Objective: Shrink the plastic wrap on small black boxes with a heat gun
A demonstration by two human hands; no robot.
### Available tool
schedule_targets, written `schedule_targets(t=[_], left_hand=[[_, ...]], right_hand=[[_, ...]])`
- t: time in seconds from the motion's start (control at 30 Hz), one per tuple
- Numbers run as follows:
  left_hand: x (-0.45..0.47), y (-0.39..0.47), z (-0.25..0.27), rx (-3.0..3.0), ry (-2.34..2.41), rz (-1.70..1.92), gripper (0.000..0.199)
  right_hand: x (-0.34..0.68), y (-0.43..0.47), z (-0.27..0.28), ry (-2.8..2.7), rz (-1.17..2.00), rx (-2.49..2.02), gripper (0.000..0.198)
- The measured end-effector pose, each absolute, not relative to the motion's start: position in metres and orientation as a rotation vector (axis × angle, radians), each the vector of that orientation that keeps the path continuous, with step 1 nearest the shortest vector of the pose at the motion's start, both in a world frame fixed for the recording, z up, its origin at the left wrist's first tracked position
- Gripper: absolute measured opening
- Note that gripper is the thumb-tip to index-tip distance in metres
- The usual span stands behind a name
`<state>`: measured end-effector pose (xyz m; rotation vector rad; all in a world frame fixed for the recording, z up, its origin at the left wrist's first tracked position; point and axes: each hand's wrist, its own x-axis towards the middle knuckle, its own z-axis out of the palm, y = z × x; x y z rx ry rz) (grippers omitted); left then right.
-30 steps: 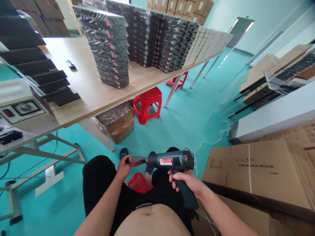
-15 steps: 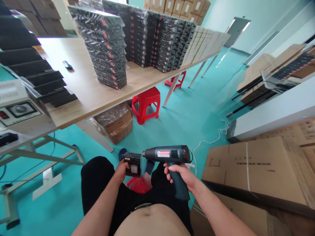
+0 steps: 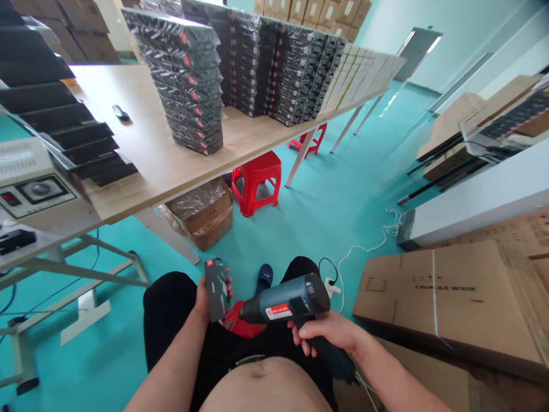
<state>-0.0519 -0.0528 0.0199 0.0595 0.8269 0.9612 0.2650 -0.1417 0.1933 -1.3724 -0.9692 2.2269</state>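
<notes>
Between my knees, my left hand (image 3: 203, 296) grips a small dark box (image 3: 217, 290) with a red corner mark and a pale picture on its face. Its fingertips show along the box's right side. My right hand (image 3: 319, 333) is wrapped round the handle of a dark green heat gun (image 3: 285, 302) with a red and white label. The nozzle points left toward the box, and a gap separates the two. Below the nozzle, part of a red seat (image 3: 240, 326) shows between my legs.
Stacks of film-wrapped black boxes (image 3: 184, 86) stand on the wooden table (image 3: 150, 171). A control-panel machine (image 3: 38, 186) is at left. Under the table are an open carton (image 3: 210, 220) and a red stool (image 3: 258, 177). Large cartons (image 3: 412, 297) and a white cable (image 3: 355, 249) lie to the right.
The box has turned in my left hand, now more upright and showing its printed face. The heat gun has come lower and closer to me, its nozzle dipping.
</notes>
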Motion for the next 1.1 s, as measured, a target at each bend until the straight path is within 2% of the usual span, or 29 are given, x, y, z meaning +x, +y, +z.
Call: schedule_targets(t=[0.2,0.27,0.4,0.5,0.7,1.1], left_hand=[[-0.051,-0.058,0.039,0.026,0.714,0.917,0.075],[-0.048,-0.058,0.037,0.050,0.777,0.894,0.066],[-0.036,-0.059,0.024,0.252,1.081,0.854,0.033],[-0.029,-0.059,0.015,0.689,1.289,0.942,0.035],[-0.034,-0.059,0.007,1.408,1.310,0.897,0.035],[-0.038,-0.058,-0.002,1.542,1.304,0.918,0.041]], right_hand=[[0.273,-0.144,0.178,-0.747,2.074,-1.391,0.030],[0.276,-0.144,0.175,-0.689,2.028,-1.392,0.028],[0.282,-0.143,0.172,-0.604,1.956,-1.363,0.026],[0.286,-0.141,0.170,-0.561,1.923,-1.362,0.026],[0.293,-0.136,0.164,-0.497,1.876,-1.378,0.025],[0.288,-0.128,0.161,-0.607,1.928,-1.386,0.025]])
